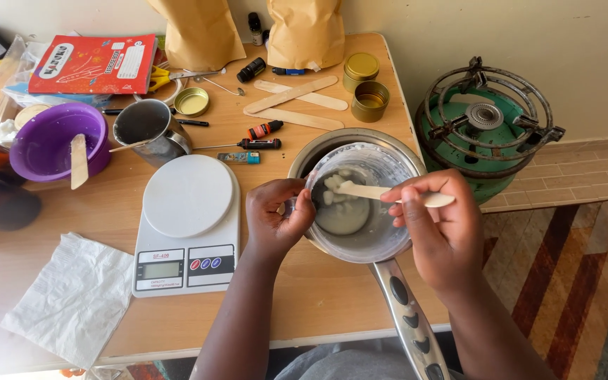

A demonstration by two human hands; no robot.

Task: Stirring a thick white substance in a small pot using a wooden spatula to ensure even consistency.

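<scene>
My left hand (274, 214) grips the left rim of a clear plastic cup (376, 236) that rests inside a metal pot (318, 144) with a long handle (409, 317). Pale half-melted lumps (339, 193) lie in the cup over a cloudy liquid. My right hand (436, 229) pinches a flat wooden stick (360, 189) whose tip is among the lumps. Both hands are over the right part of the wooden table (107, 218).
A white kitchen scale (188, 225) sits left of the pot, a steel cup (150, 129) and a purple bowl (54, 141) behind it. Loose wooden sticks (293, 105), small tins (370, 100), screwdrivers and a tissue (75, 299) lie around. A green gas burner (483, 127) stands on the floor.
</scene>
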